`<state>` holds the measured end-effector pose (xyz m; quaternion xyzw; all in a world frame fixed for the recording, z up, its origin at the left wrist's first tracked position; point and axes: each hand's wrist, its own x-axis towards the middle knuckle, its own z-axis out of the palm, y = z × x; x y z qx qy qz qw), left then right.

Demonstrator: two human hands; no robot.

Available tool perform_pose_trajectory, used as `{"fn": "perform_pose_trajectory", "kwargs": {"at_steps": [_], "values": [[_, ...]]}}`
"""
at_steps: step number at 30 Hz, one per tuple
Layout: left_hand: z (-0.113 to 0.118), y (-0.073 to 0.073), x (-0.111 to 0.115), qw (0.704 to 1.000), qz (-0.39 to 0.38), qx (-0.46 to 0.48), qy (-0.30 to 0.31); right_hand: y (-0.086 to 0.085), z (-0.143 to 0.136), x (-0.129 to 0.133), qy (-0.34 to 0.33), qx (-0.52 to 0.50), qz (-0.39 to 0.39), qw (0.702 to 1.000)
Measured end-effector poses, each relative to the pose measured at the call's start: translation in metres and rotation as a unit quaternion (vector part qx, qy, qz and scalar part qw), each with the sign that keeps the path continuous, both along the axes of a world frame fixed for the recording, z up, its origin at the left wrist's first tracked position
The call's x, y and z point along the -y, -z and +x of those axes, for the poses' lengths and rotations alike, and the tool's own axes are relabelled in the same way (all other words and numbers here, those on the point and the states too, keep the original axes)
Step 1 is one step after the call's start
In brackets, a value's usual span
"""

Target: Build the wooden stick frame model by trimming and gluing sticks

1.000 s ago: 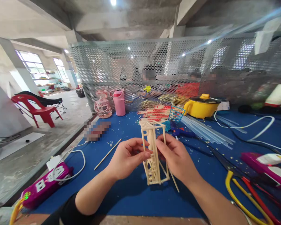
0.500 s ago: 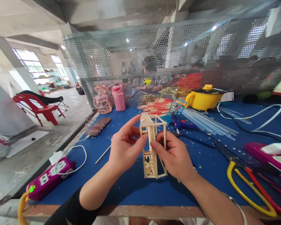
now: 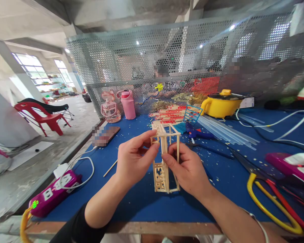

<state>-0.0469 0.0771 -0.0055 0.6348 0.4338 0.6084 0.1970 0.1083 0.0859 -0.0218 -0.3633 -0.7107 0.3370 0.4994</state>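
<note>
A small upright framework of pale wooden sticks stands on the blue table in front of me, with a lattice panel low on its left side. Around its right side my right hand is closed, thumb pressed on the front upright posts. My left hand pinches at the upper left of the framework. A short pale bit shows at its fingertips; I cannot tell whether it is a separate piece. A loose wooden stick lies left of my left wrist.
Behind the framework lie red-and-cream sticks, a blue glue gun and clear glue sticks. A yellow pot stands farther back. Yellow-and-red-handled pliers lie right, a purple power strip and phone left.
The framework has turned slightly, so its left lattice panel faces me more. My left fingertips have shifted a little at its top left. The right hand keeps its hold.
</note>
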Motion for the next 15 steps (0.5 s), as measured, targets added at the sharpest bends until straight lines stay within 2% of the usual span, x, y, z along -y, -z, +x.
{"fn": "perform_pose_trajectory", "kwargs": {"at_steps": [7, 12, 15], "values": [[-0.0008, -0.0008, 0.0008, 1.000, -0.006, 0.003, 0.003, 0.0001, 0.0000, 0.0005, 0.000, 0.007, 0.003, 1.000], [-0.0024, -0.0045, 0.0050, 0.996, -0.028, 0.029, 0.079, 0.0015, -0.0001, -0.0006, 0.005, 0.004, -0.002, 1.000], [-0.0012, -0.0062, 0.0063, 0.994, -0.038, 0.052, 0.083, 0.0027, 0.0001, -0.0013, 0.004, 0.004, -0.001, 1.000]]}}
